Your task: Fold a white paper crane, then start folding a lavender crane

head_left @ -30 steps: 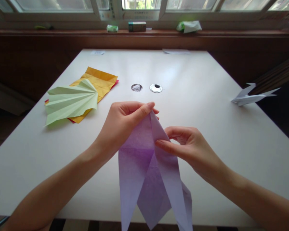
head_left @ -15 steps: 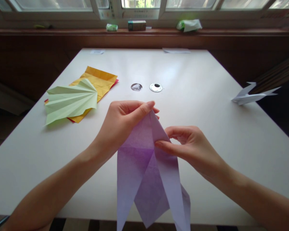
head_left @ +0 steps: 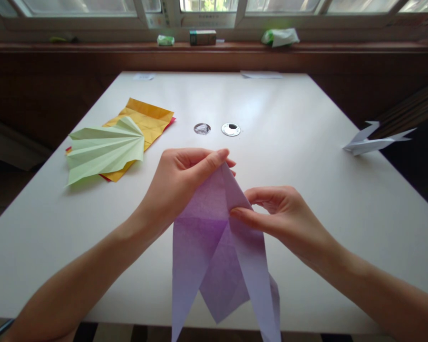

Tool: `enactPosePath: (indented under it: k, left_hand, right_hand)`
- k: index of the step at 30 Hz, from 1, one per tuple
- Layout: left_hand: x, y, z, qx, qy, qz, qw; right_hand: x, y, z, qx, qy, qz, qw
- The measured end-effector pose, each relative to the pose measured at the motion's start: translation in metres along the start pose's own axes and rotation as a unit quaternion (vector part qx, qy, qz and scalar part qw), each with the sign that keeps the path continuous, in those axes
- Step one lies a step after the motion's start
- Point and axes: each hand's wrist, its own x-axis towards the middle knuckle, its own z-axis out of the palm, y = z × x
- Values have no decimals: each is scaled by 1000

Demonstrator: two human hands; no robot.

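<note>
While both hands work mid-frame, left hand (head_left: 180, 183) pinches the folded purple paper model's (head_left: 219, 247) tip | right hand (head_left: 285, 216) pinches its right flap | long points formed, shaping unfinished | green pleated paper fan (head_left: 105, 149) upper left.

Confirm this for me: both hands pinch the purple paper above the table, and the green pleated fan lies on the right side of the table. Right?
Not quite. The green fan lies on the left side of the table, on the yellow sheet, as the head view shows. Both the left hand and the right hand do pinch the purple paper.
</note>
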Motion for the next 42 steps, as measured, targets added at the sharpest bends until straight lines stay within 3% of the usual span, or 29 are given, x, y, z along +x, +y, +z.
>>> enactPosePath:
  k: [23, 31, 42]
  left_hand:
    - [0, 2, -1, 29, 6, -5, 1000]
    - [1, 11, -4, 36, -68, -36, 996]
    - [0, 8, -4, 24, -50, -19, 998]
  right_hand:
    - [0, -1, 1, -35, 21, 3, 999]
    - [1, 3, 2, -54, 31, -4, 998]
    - [2, 2, 2, -66, 27, -9, 997]
